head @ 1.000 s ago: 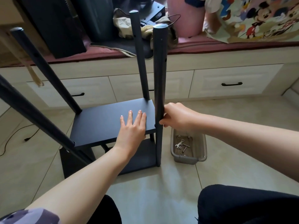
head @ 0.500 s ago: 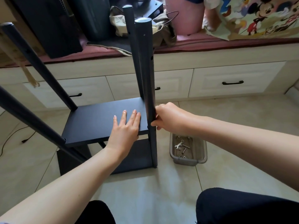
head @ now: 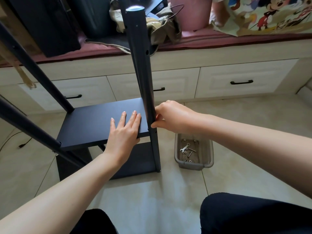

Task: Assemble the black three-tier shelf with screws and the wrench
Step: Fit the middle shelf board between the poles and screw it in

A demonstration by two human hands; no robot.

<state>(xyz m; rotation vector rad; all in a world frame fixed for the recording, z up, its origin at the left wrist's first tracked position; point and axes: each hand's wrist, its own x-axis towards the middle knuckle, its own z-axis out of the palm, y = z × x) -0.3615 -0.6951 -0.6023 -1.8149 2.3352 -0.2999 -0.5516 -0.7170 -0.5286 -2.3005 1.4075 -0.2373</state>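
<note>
A person's two dark-clad knees sit at the bottom edge, above a pale tiled floor (head: 152,196). Both bare forearms reach forward from the lower corners. The left hand (head: 124,132) lies flat, palm down, fingers straight and together, pressing on the near right part of a black board (head: 94,122), the middle tier of a black shelf standing on the floor. The right hand (head: 170,116) comes in from the right with fingers curled, thumb and fingertips pinching the near right post (head: 143,73) just at the board's corner. That post stands upright, with small holes along its side and a capped top. A lower tier (head: 140,159) shows beneath the board. Three more posts rise from the shelf, two slanting off to the left and one behind the near post. Right of the shelf, apart from it, a grey tray (head: 194,163) on the floor holds a small wrench (head: 184,147), screws (head: 190,153) and washers. Beyond, a cream bench (head: 219,65) with black-handled drawers carries a maroon cushion, dark boxes, cloth and a cartoon-print fabric.
</note>
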